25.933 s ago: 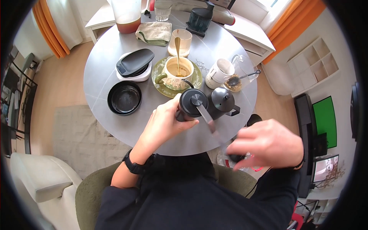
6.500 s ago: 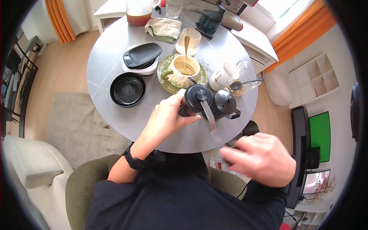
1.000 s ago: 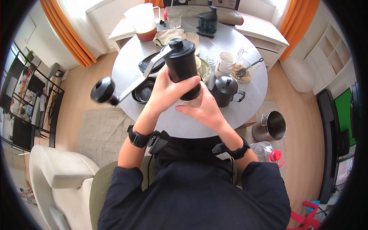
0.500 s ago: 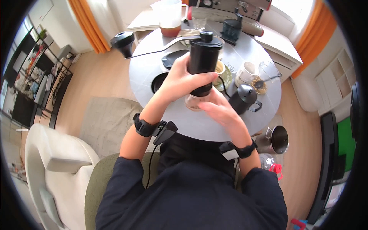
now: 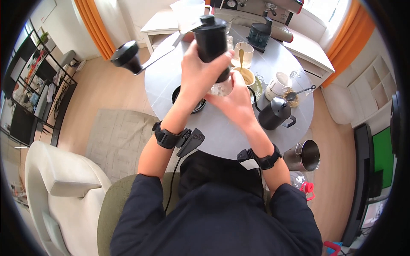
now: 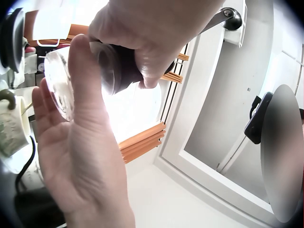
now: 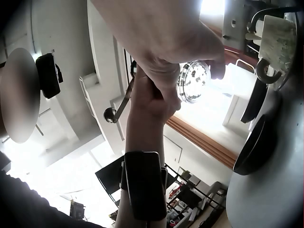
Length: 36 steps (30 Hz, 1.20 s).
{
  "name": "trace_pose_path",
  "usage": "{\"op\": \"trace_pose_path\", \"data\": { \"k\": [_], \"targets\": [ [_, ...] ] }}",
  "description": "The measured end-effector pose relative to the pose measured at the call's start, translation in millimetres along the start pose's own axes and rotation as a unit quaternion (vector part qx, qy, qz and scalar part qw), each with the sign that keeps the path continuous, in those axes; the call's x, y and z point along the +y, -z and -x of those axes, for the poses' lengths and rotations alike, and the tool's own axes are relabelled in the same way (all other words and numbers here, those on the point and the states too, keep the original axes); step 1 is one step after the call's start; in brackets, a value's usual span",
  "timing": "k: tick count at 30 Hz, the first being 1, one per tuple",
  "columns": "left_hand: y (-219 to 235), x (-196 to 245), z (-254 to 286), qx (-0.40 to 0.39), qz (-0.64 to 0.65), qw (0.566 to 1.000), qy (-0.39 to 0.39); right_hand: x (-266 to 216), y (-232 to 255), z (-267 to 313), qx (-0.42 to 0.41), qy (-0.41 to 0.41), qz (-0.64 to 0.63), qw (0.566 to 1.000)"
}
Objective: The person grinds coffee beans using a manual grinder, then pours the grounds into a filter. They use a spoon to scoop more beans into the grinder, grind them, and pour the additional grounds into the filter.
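Note:
Raised over the table is a black hand coffee grinder (image 5: 212, 45), its long metal crank pointing left and ending in a black knob (image 5: 127, 58). My left hand (image 5: 200, 73) grips the grinder's dark body, the thumb laid across its front. Just below, my right hand (image 5: 235, 101) holds the clear jar (image 5: 221, 88) at the grinder's lower end. In the left wrist view the right-hand fingers (image 6: 84, 80) wrap the clear jar (image 6: 58, 90), which is tilted. Looking into the jar (image 7: 194, 81) from the right wrist view, I see dark specks inside.
A black lidded pitcher (image 5: 274, 114) stands at the right of the round grey table (image 5: 218, 138). Behind the hands are a mug (image 5: 248, 77) with a gold spoon and white cups (image 5: 278, 85). Left of the forearms sits a black dish (image 5: 197, 107). On the floor stands a metal pot (image 5: 302, 156).
Earlier the right hand was at the crank's end; now it holds the jar. The grinder has been lifted, its crank swung left. In the last half second it moved up and left.

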<state>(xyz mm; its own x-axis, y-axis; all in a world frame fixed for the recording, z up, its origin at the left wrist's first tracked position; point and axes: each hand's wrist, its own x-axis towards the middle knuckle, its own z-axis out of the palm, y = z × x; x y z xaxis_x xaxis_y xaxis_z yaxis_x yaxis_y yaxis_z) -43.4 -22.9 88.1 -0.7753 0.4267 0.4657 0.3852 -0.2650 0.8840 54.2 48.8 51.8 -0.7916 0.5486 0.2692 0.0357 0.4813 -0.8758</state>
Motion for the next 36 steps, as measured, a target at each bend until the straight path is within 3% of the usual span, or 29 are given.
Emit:
{"op": "trace_pose_path", "data": {
  "k": [2,5,9,15,16,19,23,26,29,35,36],
  "targets": [
    [4.4,9.0,-8.1,0.046,0.025,0.998,-0.019,-0.8,-1.8,-6.9,-0.002,0.000,0.019,1.000],
    [22.4,7.4,-33.4,0.047,0.050,0.997,-0.044,5.8,-1.9,-21.9,0.003,0.038,0.053,0.998],
    [45.8,-0.5,-39.2,0.055,-0.020,0.997,-0.040,8.0,14.5,-60.4,-0.025,0.027,0.078,0.996],
    [63.6,-27.9,-28.0,0.037,-0.072,0.997,0.014,29.4,7.1,-100.9,-0.054,0.029,0.214,0.975],
    [65.2,-31.2,-26.1,0.031,-0.076,0.996,0.028,35.0,2.4,-103.0,-0.035,0.062,0.247,0.966],
    [68.4,-37.0,-22.4,0.024,-0.101,0.994,0.042,35.9,-1.7,-111.7,-0.079,0.024,0.304,0.949],
    [74.0,-47.2,-22.1,0.020,-0.105,0.993,0.052,39.9,-7.5,-114.5,-0.046,0.072,0.348,0.934],
    [78.0,-49.2,-20.6,0.017,-0.109,0.992,0.064,42.2,-6.0,-117.9,-0.073,0.104,0.394,0.910],
    [79.6,-52.6,-21.4,0.012,-0.113,0.991,0.067,31.5,-6.2,-112.2,-0.072,0.071,0.382,0.919],
    [80.4,-58.9,-20.5,0.008,-0.105,0.992,0.068,43.1,-6.0,-118.9,-0.082,0.140,0.430,0.888],
    [80.4,-59.1,-20.5,0.006,-0.103,0.992,0.071,43.6,-6.6,-118.6,-0.072,0.125,0.413,0.899]
  ]
}}
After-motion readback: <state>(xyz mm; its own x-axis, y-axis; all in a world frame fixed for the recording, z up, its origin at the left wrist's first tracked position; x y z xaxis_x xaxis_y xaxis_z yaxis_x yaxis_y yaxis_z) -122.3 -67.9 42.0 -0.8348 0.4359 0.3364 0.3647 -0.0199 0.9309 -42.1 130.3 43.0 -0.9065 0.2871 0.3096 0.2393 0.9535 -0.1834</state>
